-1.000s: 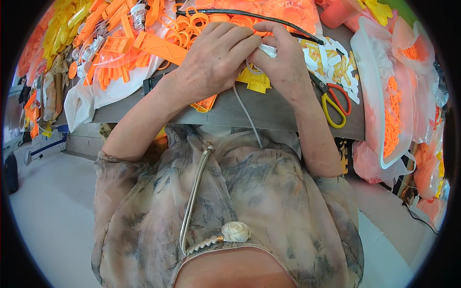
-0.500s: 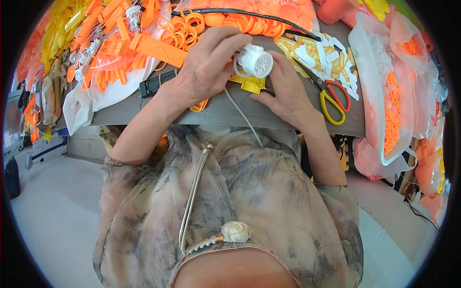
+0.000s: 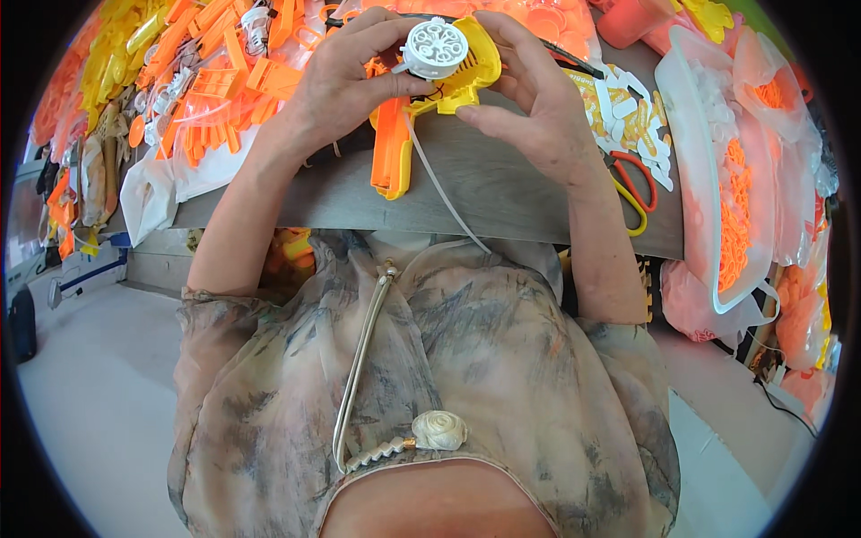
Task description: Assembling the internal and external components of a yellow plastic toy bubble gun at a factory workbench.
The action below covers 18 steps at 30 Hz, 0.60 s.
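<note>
Between the thumb and fingers of my left hand is a white round nozzle, its face pierced with several holes. My right hand grips the yellow half-shell of a toy bubble gun from the right, thumb at its lower edge. The nozzle sits over the shell's front part; whether it is seated in it, I cannot tell. The gun's orange and yellow handle points down toward me below my left hand. A thin white tube runs from beside the handle over the table edge. Dark red wires show inside the shell.
Scissors with red and yellow handles lie right of my right hand, by white plastic pieces on printed yellow cards. Orange parts are heaped at the left. A white tray with small orange pieces stands at the right.
The white nozzle has moved up and left and turned its face upward. The yellow shell is lifted off the table into my right hand, and its orange handle has come into view.
</note>
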Each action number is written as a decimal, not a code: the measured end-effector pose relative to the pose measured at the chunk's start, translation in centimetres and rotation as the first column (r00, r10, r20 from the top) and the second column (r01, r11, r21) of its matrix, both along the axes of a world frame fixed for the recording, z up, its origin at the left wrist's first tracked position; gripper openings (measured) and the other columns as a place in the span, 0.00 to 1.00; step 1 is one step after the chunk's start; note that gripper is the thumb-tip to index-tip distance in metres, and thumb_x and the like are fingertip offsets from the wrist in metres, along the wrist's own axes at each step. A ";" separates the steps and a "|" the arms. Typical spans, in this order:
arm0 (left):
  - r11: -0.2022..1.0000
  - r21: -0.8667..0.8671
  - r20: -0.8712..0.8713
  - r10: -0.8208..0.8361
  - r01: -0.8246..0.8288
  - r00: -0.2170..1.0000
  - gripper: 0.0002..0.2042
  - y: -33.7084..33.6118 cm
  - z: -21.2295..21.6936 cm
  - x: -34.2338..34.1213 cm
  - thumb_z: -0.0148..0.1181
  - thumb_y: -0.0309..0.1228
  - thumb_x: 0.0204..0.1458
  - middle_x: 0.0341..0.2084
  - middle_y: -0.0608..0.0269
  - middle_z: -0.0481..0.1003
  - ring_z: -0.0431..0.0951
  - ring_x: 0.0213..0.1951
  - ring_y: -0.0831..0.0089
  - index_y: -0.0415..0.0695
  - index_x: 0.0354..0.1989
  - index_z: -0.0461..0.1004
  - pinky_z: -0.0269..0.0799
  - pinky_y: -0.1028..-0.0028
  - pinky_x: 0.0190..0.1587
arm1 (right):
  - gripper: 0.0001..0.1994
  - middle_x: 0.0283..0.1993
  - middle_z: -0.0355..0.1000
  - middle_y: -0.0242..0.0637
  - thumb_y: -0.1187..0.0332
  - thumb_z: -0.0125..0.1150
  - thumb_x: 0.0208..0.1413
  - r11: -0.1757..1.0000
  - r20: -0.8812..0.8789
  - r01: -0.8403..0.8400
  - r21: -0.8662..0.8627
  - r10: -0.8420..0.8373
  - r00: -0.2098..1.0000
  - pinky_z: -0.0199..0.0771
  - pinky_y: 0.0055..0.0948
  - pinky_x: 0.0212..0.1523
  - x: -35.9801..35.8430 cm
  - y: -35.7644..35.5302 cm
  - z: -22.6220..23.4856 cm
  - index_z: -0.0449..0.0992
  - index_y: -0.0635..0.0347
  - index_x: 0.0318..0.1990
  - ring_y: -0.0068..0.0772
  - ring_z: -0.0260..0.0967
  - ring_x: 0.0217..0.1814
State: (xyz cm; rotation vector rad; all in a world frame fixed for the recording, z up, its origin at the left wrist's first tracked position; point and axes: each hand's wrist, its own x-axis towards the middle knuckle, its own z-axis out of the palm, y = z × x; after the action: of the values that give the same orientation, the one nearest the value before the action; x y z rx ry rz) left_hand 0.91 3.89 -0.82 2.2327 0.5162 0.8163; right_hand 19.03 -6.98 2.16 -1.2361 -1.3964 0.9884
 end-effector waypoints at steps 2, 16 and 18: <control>0.992 0.122 -0.106 -0.012 0.025 0.994 0.18 0.6 0.2 -0.5 0.66 0.26 0.41 0.36 0.64 0.69 0.69 0.39 0.73 0.38 0.43 0.73 0.66 0.74 0.43 | 0.40 0.64 0.50 0.44 0.81 0.60 0.46 0.984 -0.254 -0.158 -0.087 0.132 0.958 0.57 0.31 0.62 0.6 0.4 -0.8 0.43 0.67 0.65 0.36 0.51 0.65; 0.942 0.267 0.177 -0.257 0.205 0.950 0.21 1.9 1.1 0.2 0.62 0.23 0.44 0.38 0.53 0.67 0.69 0.40 0.58 0.37 0.49 0.68 0.66 0.67 0.41 | 0.39 0.63 0.52 0.48 0.82 0.60 0.44 0.675 0.054 -0.350 0.649 0.419 0.907 0.63 0.30 0.59 0.9 4.0 -3.7 0.46 0.70 0.64 0.37 0.56 0.63; 0.864 0.399 0.426 -0.472 0.308 0.772 0.21 1.8 1.2 0.4 0.62 0.23 0.44 0.37 0.53 0.67 0.69 0.39 0.58 0.37 0.49 0.68 0.66 0.67 0.41 | 0.39 0.63 0.52 0.48 0.82 0.60 0.44 0.677 0.034 -0.354 0.645 0.438 0.899 0.63 0.30 0.58 0.9 4.2 -3.7 0.46 0.70 0.64 0.37 0.56 0.62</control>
State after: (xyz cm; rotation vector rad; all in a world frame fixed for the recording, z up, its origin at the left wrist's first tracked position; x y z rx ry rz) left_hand 1.27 5.69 0.34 2.1462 -0.3605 1.2631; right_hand 19.97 -2.80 -1.58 -0.3494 -1.7453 0.7409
